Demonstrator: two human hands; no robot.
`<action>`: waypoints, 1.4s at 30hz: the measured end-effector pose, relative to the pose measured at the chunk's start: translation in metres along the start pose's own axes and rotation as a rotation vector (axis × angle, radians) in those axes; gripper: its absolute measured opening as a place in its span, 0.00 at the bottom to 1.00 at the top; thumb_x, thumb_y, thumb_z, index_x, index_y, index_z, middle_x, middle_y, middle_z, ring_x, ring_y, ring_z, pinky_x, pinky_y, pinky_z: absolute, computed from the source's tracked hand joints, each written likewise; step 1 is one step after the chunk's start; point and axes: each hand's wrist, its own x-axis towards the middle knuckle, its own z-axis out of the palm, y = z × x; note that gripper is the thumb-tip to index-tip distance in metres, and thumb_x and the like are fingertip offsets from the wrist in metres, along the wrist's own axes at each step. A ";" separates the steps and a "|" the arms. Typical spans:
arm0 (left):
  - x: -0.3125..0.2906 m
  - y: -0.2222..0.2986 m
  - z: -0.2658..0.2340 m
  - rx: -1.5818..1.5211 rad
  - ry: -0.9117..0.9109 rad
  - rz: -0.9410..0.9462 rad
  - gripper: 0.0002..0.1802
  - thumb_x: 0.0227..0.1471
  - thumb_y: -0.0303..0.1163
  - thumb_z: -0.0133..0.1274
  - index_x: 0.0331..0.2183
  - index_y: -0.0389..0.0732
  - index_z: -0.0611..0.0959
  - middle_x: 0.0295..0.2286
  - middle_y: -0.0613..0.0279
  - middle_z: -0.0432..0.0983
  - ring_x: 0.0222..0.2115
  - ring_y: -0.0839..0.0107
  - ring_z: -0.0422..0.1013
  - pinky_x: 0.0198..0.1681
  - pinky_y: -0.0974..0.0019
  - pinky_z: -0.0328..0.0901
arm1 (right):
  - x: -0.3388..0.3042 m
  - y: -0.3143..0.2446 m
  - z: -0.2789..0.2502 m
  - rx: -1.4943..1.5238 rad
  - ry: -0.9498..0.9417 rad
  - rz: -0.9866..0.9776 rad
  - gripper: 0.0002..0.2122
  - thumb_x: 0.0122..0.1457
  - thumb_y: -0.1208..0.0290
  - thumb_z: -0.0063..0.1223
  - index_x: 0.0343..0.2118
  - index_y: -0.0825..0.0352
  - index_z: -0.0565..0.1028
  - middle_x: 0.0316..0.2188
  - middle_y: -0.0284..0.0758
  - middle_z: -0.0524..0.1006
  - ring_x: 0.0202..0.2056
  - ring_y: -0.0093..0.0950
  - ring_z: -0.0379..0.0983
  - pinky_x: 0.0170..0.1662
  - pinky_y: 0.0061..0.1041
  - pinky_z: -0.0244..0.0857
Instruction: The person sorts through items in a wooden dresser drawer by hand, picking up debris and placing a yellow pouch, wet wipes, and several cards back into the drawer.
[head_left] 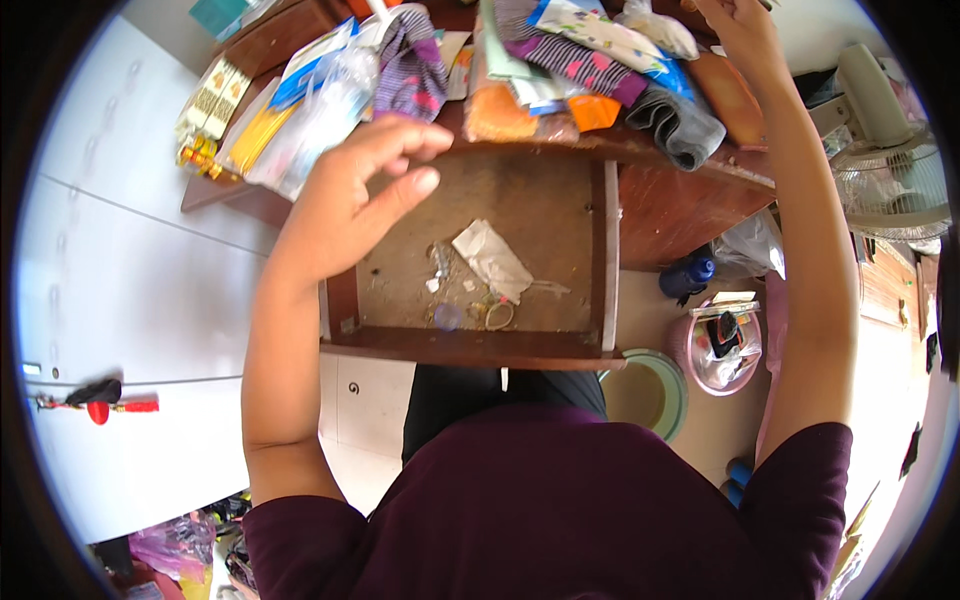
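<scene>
A wooden drawer (530,190) is pulled out from a reddish-brown desk. On its bottom lie a crumpled whitish paper (492,258), a small ring-shaped item (499,316), a clear round piece (447,317) and scattered debris. My left hand (365,185) hovers above the drawer's left side, fingers loosely bent and thumb apart, nothing in it. At the upper edge of the picture, past the right end of the desktop pile, is my right hand (738,22). It is partly cut off, so what its fingers do is unclear.
The desktop holds striped socks (410,70), a rolled grey cloth (677,125), plastic bags and packets. A white fan (890,185) stands at the right. Below are a blue bottle (687,276), a pink basket (722,350) and a green basin (660,380). White cabinets (150,290) line the left.
</scene>
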 end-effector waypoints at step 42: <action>-0.098 -0.154 0.062 0.366 -0.689 -0.390 0.26 0.33 0.35 0.62 0.34 0.32 0.72 0.26 0.52 0.73 0.29 0.59 0.70 0.32 0.62 0.63 | -0.228 -0.068 0.158 -0.199 -1.226 0.141 0.21 0.41 0.65 0.59 0.38 0.67 0.66 0.31 0.44 0.74 0.36 0.39 0.71 0.38 0.32 0.63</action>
